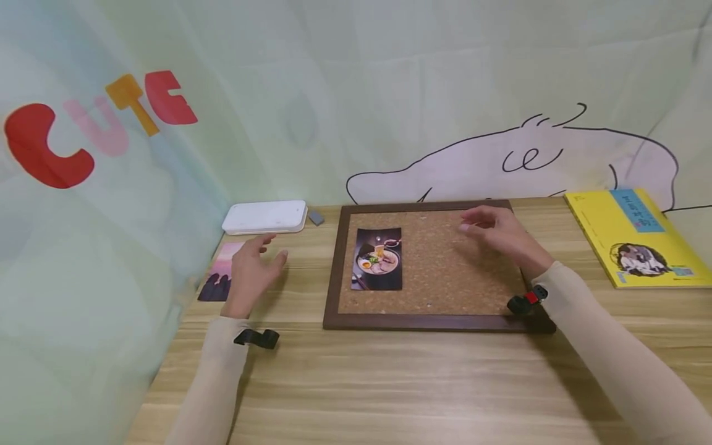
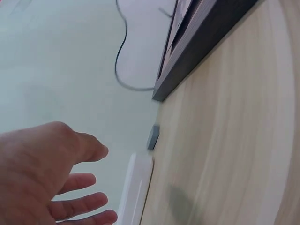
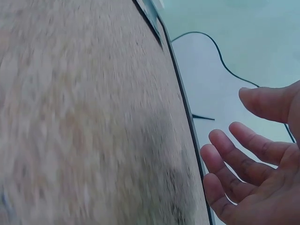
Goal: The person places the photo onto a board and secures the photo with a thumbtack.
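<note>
The left hand [image 1: 251,270] hovers over a pink card [image 1: 220,279], fingers relaxed, holding nothing. The right hand [image 1: 497,233] hangs loosely curled and empty above the cork board [image 1: 445,272].

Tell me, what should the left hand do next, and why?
Probably lower the left hand onto the pink photo card and pick it up. The hand hovers open just above that card, holding nothing. The cork board already has one food picture on it with lots of bare cork beside it, and the right hand hangs open over that space.
</note>
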`<state>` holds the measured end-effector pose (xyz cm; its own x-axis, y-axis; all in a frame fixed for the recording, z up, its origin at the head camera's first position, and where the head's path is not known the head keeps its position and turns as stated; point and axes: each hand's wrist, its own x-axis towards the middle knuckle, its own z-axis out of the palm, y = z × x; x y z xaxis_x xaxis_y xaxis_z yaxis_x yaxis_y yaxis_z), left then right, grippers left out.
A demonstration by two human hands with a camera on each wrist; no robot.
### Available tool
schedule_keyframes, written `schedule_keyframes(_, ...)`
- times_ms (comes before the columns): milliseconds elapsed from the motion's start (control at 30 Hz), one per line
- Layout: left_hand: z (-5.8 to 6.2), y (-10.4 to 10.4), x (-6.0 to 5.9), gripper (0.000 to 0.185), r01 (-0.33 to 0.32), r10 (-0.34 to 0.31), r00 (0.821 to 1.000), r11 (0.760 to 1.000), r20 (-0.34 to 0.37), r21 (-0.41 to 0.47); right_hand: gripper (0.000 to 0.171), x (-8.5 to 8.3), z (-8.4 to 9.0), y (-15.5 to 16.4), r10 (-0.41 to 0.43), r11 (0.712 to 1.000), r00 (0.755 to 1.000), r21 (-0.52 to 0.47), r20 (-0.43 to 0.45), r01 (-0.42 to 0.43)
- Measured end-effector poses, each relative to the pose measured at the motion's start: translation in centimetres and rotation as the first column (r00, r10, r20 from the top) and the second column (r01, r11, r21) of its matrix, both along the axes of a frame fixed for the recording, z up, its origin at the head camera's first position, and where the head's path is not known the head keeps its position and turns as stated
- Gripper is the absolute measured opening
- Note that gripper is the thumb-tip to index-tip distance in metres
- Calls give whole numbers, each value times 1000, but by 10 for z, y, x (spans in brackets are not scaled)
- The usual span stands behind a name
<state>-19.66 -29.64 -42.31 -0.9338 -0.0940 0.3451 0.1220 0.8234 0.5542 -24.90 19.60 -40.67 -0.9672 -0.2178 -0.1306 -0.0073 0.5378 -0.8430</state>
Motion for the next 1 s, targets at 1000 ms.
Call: schedule_keyframes(1000, 14, -67, 24, 53, -252, 241, 938, 968, 248, 13, 53, -1, -15, 86, -211, 965, 977, 154, -18, 211)
